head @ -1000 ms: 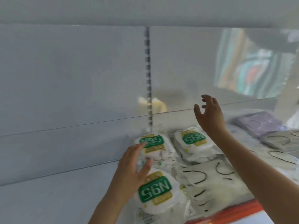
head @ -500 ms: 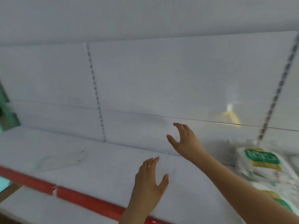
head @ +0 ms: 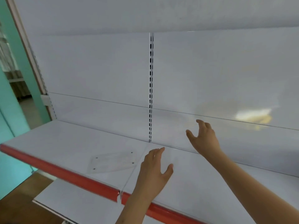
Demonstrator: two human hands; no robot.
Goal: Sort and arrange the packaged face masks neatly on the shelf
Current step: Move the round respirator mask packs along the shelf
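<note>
Both hands hold nothing: the left hand [head: 154,172] hovers with fingers straight and spread over the shelf [head: 68,147], and the right hand [head: 204,138], loosely spread, reaches further back toward the back panel [head: 226,75]. No packaged face masks appear anywhere in view — under and around the hands this stretch of board is bare. Just left of the left hand lies a clear plastic plate [head: 113,162]. Judging by that, the arranging here has hardly begun — the masks must first be fetched.
</note>
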